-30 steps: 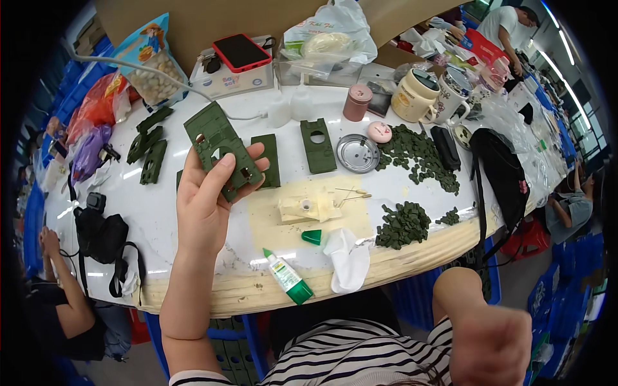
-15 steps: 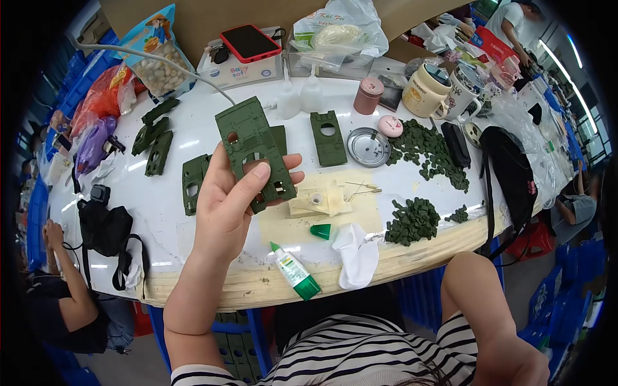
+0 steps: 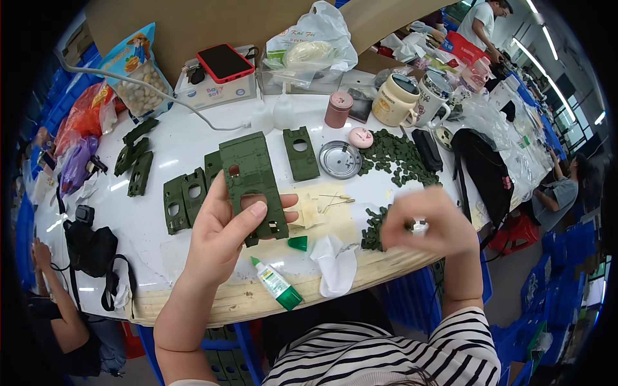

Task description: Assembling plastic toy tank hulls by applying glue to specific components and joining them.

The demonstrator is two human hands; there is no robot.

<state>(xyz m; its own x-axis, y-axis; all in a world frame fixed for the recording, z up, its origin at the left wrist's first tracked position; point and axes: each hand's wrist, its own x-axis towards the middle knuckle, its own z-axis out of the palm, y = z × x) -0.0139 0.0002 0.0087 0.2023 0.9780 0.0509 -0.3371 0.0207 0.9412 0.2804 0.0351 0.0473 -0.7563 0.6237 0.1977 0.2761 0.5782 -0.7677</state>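
Green slotted panel (image 3: 250, 154): stood raised above the white table (image 3: 151, 257), one large opening beside the thumb.
Left hand (image 3: 220, 235): grasped the panel's lower part, thumb across the front, fingers behind.
Right hand (image 3: 430, 222): curled and blurred over the heap of small green pieces (image 3: 372, 233); whether it pinched anything, I could not tell.
Panel risk: with only its lower part gripped, it seemed liable to tip if the thumb slipped.
Heap risk: a careless sweep of the right hand might have scattered pieces toward the table's edge.
Glue bottle (image 3: 277, 283): lay near that edge, nozzle bare, green cap (image 3: 297, 243) apart; a forearm's knock could have rolled it off or smeared glue on the white cloth (image 3: 335, 265).
Hidden: the panel's far face; part of the beige block (image 3: 311, 215), behind the left fingertips; much of another green panel (image 3: 212, 165) behind the held one.
Hard to make out: a pale spot within the right hand's blur.
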